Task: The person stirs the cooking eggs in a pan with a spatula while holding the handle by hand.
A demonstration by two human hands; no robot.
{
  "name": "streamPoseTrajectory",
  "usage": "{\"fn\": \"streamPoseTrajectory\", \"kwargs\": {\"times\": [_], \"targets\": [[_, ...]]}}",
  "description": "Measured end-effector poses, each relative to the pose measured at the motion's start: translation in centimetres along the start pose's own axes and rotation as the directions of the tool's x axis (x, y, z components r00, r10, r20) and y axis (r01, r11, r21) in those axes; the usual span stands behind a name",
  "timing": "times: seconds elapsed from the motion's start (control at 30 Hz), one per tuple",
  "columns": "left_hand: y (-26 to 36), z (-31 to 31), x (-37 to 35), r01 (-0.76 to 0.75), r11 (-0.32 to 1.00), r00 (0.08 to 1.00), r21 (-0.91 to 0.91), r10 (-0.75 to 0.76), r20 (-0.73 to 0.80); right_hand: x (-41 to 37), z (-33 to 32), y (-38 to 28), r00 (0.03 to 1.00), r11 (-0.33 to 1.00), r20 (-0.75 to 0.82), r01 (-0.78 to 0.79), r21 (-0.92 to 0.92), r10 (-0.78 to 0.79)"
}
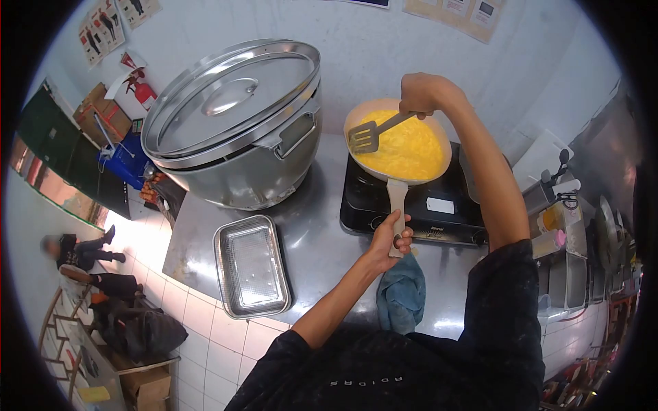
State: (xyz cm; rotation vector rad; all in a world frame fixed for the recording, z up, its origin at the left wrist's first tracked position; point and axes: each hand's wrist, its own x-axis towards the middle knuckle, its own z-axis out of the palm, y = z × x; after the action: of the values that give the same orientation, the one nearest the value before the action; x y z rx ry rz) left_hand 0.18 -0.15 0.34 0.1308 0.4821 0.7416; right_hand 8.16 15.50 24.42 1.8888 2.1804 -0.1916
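Observation:
A frying pan (351,122) with a pale inside sits on a black portable gas stove (370,198). Yellow beaten egg (411,151), partly set and in soft folds, covers its bottom. My left hand (391,241) is closed around the pan's beige handle (397,198), which points toward me. Above the pan's far side, my right hand (426,94) grips a grey slotted spatula (365,137). The spatula's blade rests at the left part of the egg, near the pan's wall. Below the pan handle lies a crumpled blue-green cloth (401,291).
A large lidded metal pot (240,164) stands left of the stove on the steel table (315,240). A rectangular metal tray (252,267) lies at the table's front left edge. Utensils in a holder (548,188) stand at right. A person (86,253) sits far left.

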Motion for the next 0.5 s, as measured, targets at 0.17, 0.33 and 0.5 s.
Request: {"fn": "streamPoseTrajectory", "kwargs": {"times": [0.17,0.33,0.5], "targets": [[0.1,0.1,-0.1,-0.009,1.0,1.0,0.009,0.009,-0.007,2.3,0.7,0.2,0.998,0.998,-0.043,0.044,0.048,-0.042],[0.1,0.1,0.0,0.0,1.0,1.0,0.002,0.0,-0.009,4.7,1.6,-0.1,0.998,0.997,-0.011,-0.056,0.05,0.057],[0.1,0.1,0.0,-0.002,1.0,1.0,0.001,0.002,-0.005,4.8,2.3,0.7,0.994,0.993,-0.01,-0.111,0.038,0.112]]}}
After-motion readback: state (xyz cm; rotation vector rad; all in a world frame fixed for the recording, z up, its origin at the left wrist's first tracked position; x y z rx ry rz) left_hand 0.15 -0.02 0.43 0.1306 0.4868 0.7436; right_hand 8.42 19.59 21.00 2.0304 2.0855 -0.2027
